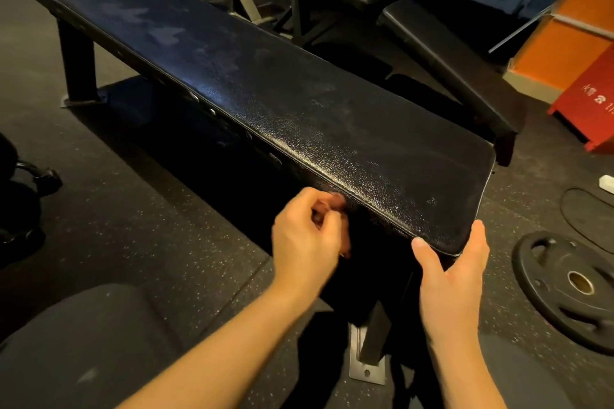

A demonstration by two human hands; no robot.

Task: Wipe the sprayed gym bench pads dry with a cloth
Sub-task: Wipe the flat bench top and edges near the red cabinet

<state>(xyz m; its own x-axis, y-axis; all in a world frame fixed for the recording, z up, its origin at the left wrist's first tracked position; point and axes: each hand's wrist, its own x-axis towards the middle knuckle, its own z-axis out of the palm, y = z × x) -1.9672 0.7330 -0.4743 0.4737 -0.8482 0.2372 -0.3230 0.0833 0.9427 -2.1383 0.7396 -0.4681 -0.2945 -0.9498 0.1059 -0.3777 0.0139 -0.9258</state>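
The long black textured-leather bench pad (pixel 299 103) runs diagonally, with pale patches toward its far end. At its near corner the right hand (pixel 455 276) clasps the pad, thumb and fingers spread wide. The left hand (pixel 305 236) curls against the pad's side edge just beside it; whether it grips anything is too dark to tell.

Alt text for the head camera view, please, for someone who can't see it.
A person's right hand grips the near corner of a long black bench pad, which shows pale patches, while the left hand curls at its side edge; whether it holds a cloth is too dark to tell. A weight plate lies on the floor to the right.
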